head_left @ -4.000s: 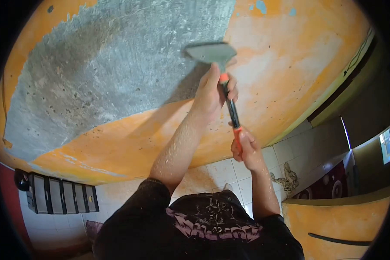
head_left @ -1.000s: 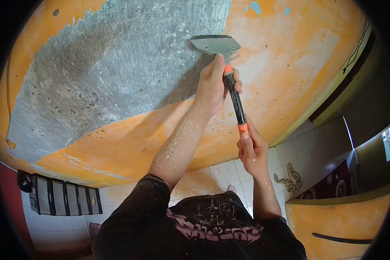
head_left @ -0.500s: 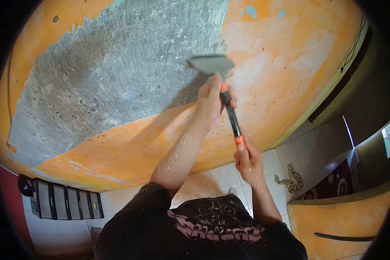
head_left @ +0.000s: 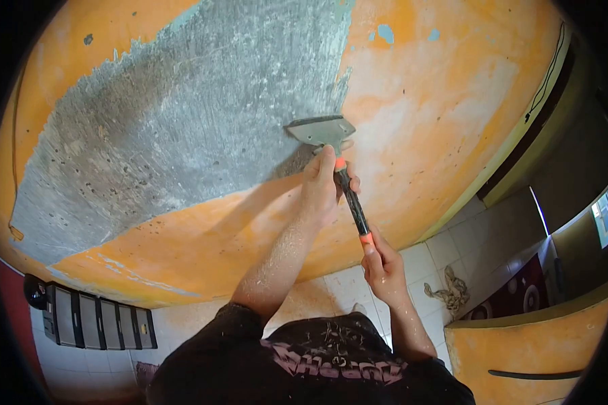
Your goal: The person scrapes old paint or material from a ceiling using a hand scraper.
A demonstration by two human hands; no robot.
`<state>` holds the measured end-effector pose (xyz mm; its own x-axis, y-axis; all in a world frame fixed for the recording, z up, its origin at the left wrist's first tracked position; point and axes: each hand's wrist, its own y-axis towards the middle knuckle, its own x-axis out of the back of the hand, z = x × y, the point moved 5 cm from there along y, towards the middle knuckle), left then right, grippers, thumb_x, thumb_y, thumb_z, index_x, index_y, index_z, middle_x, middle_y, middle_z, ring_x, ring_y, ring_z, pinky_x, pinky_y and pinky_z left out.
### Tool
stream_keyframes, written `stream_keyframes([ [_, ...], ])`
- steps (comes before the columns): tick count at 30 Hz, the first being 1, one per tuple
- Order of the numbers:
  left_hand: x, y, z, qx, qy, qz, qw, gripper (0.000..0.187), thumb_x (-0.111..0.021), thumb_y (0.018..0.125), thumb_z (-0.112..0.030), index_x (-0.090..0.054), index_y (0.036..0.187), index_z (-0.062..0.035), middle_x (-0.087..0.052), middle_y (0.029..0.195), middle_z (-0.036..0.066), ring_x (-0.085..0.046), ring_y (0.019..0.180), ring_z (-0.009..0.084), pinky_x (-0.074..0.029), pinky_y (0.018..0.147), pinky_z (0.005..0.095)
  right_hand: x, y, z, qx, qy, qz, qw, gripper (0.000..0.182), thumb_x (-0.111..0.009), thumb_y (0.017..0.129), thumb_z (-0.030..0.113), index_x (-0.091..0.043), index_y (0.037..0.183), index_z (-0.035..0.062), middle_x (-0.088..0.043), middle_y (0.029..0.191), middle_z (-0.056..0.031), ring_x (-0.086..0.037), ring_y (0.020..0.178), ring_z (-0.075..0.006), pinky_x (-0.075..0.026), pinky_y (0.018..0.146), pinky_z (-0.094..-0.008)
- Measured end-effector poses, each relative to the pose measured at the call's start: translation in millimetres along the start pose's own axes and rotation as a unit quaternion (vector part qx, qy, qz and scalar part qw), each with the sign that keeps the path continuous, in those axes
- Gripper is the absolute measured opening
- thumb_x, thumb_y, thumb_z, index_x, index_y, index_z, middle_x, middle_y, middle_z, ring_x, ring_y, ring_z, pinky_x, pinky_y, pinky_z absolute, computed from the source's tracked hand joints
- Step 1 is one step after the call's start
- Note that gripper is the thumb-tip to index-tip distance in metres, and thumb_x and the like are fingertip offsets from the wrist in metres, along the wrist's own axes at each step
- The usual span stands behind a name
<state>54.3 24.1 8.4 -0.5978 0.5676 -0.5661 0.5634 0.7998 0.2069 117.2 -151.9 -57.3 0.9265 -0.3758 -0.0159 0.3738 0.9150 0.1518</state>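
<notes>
1. In the head view, the left hand (head_left: 323, 182) was closed around the upper handle of the scraper (head_left: 321, 129), its thumb just below the wide head.
2. The right hand (head_left: 385, 271) gripped the orange lower end of the handle.
3. The scraper's head lay at the wall (head_left: 412, 155), where a bare grey patch (head_left: 203, 108) met orange paint.
4. Pale flecks covered both forearms.
5. Beyond the right forearm, a crumpled cloth (head_left: 450, 291) lay on the tiled floor (head_left: 348, 282).
</notes>
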Motion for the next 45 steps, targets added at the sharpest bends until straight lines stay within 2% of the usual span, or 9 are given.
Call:
stream_keyframes([
  [6,-55,45,-59,-0.094,0.021,0.08,0.992,0.044,-0.043,0.106,-0.05,-0.049,0.092,-0.0082,-0.055,0.076,0.007,-0.056,0.063,0.0206,-0.049,0.062,0.0373,16,30,79,0.002,-0.021,-0.008,1.0,0.045,-0.049,0.106,0.02,-0.046,0.149,0.0043,-0.047,0.077,0.0052,-0.04,0.063,-0.0026,-0.035,0.054,-0.0205],
  [12,-6,4,-4,0.002,-0.032,-0.008,0.999,0.051,-0.039,0.108,-0.045,-0.055,0.123,0.0009,-0.056,0.072,0.007,-0.059,0.059,0.0196,-0.052,0.059,0.0373,9,9,14,0.012,-0.066,-0.008,0.998,0.046,-0.051,0.105,0.02,-0.047,0.147,0.0026,-0.051,0.082,0.0032,-0.043,0.065,-0.0037,-0.039,0.059,-0.0205],
  [15,-14,21,-19,-0.031,-0.001,0.038,0.999,0.047,-0.042,0.106,-0.051,-0.054,0.102,-0.0061,-0.055,0.076,0.007,-0.057,0.063,0.0215,-0.051,0.061,0.0401,13,18,19,0.065,-0.085,-0.012,0.994,0.046,-0.05,0.106,0.02,-0.047,0.148,0.0043,-0.049,0.079,0.0048,-0.041,0.064,-0.0029,-0.037,0.058,-0.0198],
  [24,-16,25,-22,-0.044,-0.001,0.036,0.998,0.059,-0.041,0.106,-0.051,-0.051,0.133,0.0009,-0.054,0.075,0.005,-0.053,0.061,0.0188,-0.047,0.06,0.0362,5,14,31,0.013,-0.013,-0.006,1.0,0.045,-0.05,0.106,0.022,-0.047,0.148,0.0042,-0.043,0.073,0.0073,-0.038,0.06,-0.0027,-0.035,0.054,-0.0206],
  [33,-65,52,-85,-0.111,0.038,0.072,0.99,0.052,-0.041,0.106,-0.051,-0.057,0.112,-0.0014,-0.055,0.076,0.007,-0.057,0.066,0.0207,-0.049,0.065,0.0375,9,43,93,0.028,0.017,0.02,0.999,0.045,-0.048,0.107,0.023,-0.046,0.148,0.0051,-0.04,0.071,0.0092,-0.037,0.057,-0.0008,-0.032,0.05,-0.0189],
  [37,-50,44,-67,-0.065,0.039,0.057,0.995,0.06,-0.038,0.107,-0.05,-0.05,0.138,0.0003,-0.056,0.074,0.006,-0.057,0.064,0.0196,-0.05,0.063,0.0375,5,35,82,0.014,0.03,0.021,0.999,0.045,-0.048,0.107,0.021,-0.045,0.149,0.0055,-0.041,0.071,0.0088,-0.037,0.057,-0.0002,-0.031,0.049,-0.0183],
  [41,-25,21,-36,-0.04,0.043,0.022,0.998,0.043,-0.041,0.108,-0.044,-0.052,0.092,-0.0055,-0.057,0.07,0.009,-0.06,0.06,0.0202,-0.052,0.058,0.0349,1,21,44,0.001,0.051,0.018,0.999,0.046,-0.048,0.107,0.02,-0.045,0.15,0.0055,-0.042,0.071,0.0084,-0.037,0.057,-0.0006,-0.032,0.051,-0.0183],
  [44,-46,50,-60,-0.09,0.029,0.069,0.993,0.044,-0.041,0.108,-0.044,-0.052,0.091,-0.005,-0.058,0.071,0.009,-0.06,0.06,0.0205,-0.052,0.058,0.0352,11,37,69,0.028,0.004,0.001,1.0,0.046,-0.048,0.107,0.021,-0.045,0.15,0.0061,-0.039,0.068,0.0096,-0.036,0.055,-0.0006,-0.031,0.05,-0.0184],
  [45,-60,56,-75,-0.097,0.046,0.091,0.99,0.05,-0.043,0.107,-0.047,-0.056,0.115,0.0006,-0.056,0.076,0.007,-0.059,0.066,0.0215,-0.051,0.064,0.0397,15,45,92,0.027,0.01,0.003,1.0,0.046,-0.048,0.107,0.022,-0.045,0.15,0.0063,-0.039,0.068,0.0098,-0.036,0.054,-0.0006,-0.031,0.049,-0.0184],
])
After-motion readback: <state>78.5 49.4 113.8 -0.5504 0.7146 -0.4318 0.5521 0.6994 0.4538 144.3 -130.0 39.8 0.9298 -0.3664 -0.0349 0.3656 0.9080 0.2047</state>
